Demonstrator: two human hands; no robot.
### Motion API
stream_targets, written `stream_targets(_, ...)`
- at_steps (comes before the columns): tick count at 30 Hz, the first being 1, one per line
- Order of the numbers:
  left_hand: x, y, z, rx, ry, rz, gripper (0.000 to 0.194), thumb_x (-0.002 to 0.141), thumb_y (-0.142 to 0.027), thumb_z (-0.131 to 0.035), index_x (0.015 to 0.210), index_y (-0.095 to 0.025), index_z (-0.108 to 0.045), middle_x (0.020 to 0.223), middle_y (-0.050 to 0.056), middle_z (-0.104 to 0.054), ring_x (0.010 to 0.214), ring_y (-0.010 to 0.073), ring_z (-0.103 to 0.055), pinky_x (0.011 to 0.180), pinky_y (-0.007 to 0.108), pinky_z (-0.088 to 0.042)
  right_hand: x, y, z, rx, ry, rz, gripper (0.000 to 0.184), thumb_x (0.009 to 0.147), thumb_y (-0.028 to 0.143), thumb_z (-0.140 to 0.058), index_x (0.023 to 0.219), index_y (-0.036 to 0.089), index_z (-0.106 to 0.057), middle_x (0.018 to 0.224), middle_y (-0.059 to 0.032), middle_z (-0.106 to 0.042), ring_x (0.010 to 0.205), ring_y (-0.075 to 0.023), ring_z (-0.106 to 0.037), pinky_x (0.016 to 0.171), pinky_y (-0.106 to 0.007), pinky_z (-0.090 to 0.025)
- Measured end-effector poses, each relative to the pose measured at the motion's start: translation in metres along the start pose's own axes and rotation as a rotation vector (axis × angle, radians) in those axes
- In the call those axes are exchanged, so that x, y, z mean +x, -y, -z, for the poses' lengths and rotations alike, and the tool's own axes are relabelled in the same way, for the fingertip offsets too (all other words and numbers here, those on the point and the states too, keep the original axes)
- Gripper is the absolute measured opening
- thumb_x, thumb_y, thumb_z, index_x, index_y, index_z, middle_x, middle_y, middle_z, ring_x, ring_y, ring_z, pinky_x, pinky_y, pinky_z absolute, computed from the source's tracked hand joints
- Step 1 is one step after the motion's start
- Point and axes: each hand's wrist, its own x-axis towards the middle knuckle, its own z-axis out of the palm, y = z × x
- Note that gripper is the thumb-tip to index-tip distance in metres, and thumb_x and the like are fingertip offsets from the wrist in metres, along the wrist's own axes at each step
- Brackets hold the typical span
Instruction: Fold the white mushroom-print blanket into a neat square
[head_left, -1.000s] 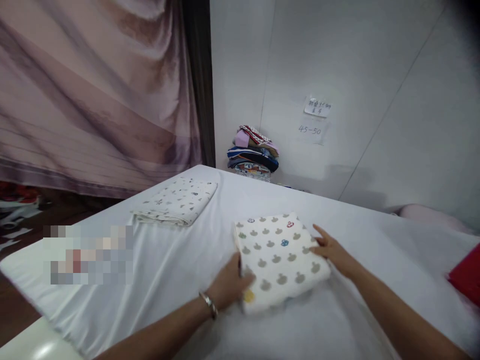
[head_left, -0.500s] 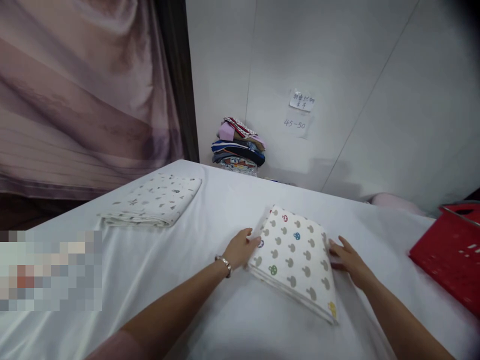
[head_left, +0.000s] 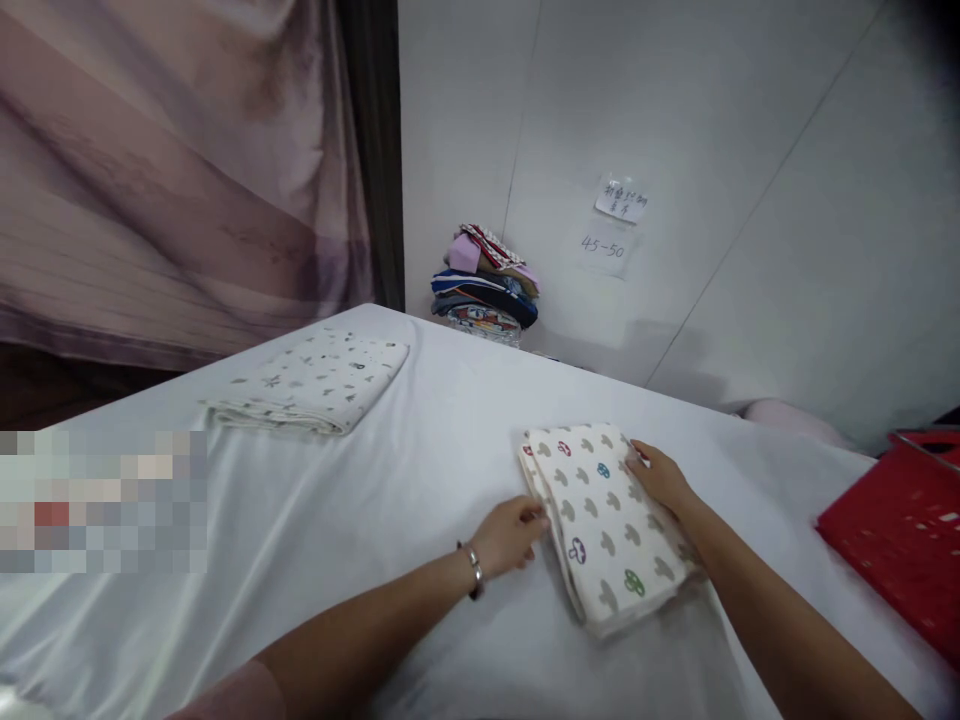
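A table is being covered by a white sheet [head_left: 420,440], and a pale wall [head_left: 712,120] is being flanked by a pinkish curtain [head_left: 172,180]. At the sheet's right side, a red bag [head_left: 900,540] is being partly shown. Between the two hands, a folded mushroom-print cloth [head_left: 611,530] is being supported by the sheet; a folded leaf-print cloth [head_left: 315,385] is being borne farther left. The cloth's upper right edge is being touched by the right hand [head_left: 664,480], its fingers slightly bent; whether anything is being pinched cannot be told. The left edge is being met by the left hand's [head_left: 510,535] curled fingers, their grip being left unclear. A silver bracelet [head_left: 472,570] is being worn on the left wrist.
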Motion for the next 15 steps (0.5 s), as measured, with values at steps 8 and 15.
stream_targets(8,0.066,-0.018,0.049,0.128,-0.411,-0.140,0.024,0.078,-0.027,-0.054,0.098,-0.016,-0.058,0.105,0.007,-0.061,0.073,0.0127,-0.059,0.060,0.022,-0.047,-0.111,0.081,-0.031,-0.067,0.142,0.225,0.031,0.082,0.040,-0.044,0.101,0.023,-0.061,0.095,-0.0045,-0.063,0.082,-0.0203,-0.058,0.073,-0.034,-0.047)
stream_targets(15,0.089,-0.025,0.044,0.137,-0.398,-0.236,0.034,0.072,-0.019,-0.058,0.106,-0.019,-0.061,0.102,0.003,-0.063,0.084,0.0153,-0.058,0.081,0.026,-0.044,-0.177,0.082,-0.049,-0.339,0.103,0.332,0.044,0.081,0.037,-0.047,0.123,0.026,-0.047,0.106,-0.0066,-0.056,0.094,-0.0227,-0.055,0.077,-0.035,-0.047)
